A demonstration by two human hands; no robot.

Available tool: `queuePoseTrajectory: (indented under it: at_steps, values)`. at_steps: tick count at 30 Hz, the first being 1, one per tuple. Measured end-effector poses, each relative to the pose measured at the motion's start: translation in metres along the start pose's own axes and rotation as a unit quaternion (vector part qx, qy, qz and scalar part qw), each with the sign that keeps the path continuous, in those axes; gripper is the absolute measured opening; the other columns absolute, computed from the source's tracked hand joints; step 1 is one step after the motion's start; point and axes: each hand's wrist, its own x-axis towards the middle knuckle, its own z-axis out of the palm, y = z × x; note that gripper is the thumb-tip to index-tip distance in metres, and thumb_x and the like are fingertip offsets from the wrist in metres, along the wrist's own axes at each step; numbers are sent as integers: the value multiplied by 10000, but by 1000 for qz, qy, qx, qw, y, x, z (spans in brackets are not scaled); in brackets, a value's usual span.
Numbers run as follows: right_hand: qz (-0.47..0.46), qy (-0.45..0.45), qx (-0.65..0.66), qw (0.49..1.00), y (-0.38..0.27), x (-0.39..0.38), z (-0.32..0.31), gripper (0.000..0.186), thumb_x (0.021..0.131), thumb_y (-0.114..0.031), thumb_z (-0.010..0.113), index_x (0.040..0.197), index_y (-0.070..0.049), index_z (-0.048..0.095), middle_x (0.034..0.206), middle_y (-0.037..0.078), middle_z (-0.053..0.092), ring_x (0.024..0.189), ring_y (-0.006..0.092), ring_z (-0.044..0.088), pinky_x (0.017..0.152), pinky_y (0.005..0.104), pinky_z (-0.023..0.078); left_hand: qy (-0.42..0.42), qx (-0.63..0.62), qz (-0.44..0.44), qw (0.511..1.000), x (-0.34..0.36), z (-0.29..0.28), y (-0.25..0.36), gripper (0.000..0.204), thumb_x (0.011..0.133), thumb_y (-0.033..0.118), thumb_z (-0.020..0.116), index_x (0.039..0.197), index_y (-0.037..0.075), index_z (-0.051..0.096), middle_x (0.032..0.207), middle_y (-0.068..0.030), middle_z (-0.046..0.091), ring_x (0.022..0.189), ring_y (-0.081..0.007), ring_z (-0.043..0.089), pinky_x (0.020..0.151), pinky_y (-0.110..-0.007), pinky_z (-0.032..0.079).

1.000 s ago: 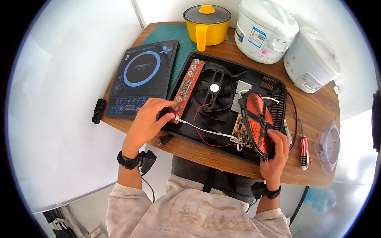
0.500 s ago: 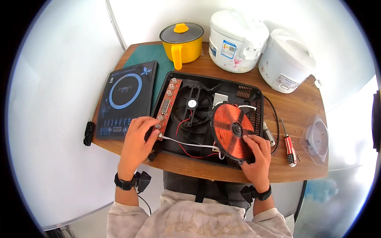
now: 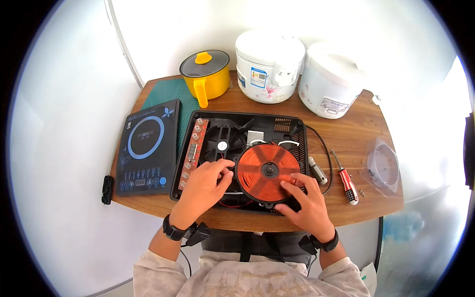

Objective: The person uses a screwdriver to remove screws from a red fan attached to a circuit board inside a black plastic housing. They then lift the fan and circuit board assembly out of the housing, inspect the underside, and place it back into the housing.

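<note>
A round copper-red induction coil (image 3: 257,189) on a black frame now lies nearly flat over the right part of an open black cooker housing (image 3: 237,119). My left hand (image 3: 205,185) is closed, with index fingertip and thumb at the coil's left rim. Over its lower right edge, my right hand (image 3: 306,202) grips the coil, fingers on the windings and thumb by the rim. Left of the coil sit a black fan (image 3: 217,132) and a narrow red-brown circuit board (image 3: 192,153). The coil and my left hand partly cover the wires below.
A black glass cooktop panel (image 3: 146,171) lies at left on a green mat (image 3: 163,92). Behind stand a yellow pot (image 3: 213,85) and two white rice cookers (image 3: 269,62) (image 3: 329,79). At right are a screwdriver (image 3: 348,185), loose screws, a power cord (image 3: 324,146) and a clear plastic tray (image 3: 383,166).
My left hand has left the circuit board and moved right to the coil's rim. The coil, tilted before, has come down flatter onto the housing. The whole view has shifted slightly.
</note>
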Motion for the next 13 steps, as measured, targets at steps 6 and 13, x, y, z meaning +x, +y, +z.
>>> queuePoseTrajectory:
  at_steps: [6, 13]
  values:
    - [47, 27, -119, 991, 9, 8, -5, 507, 917, -326, 777, 1321, -51, 644, 1332, 197, 589, 1140, 364, 592, 978, 463, 496, -41, -4, -44, 998, 13, 14, 5, 342, 980, 268, 708, 1259, 80, 648, 903, -118, 738, 826, -279, 692, 750, -397, 540]
    - [93, -4, -165, 982, -3, 12, -3, 555, 942, -414, 736, 1369, -77, 625, 1391, 220, 580, 1193, 389, 574, 1091, 525, 393, -92, -39, -76, 992, 15, 18, -4, 439, 953, 365, 739, 1286, 99, 629, 975, -136, 737, 919, -303, 705, 777, -440, 536]
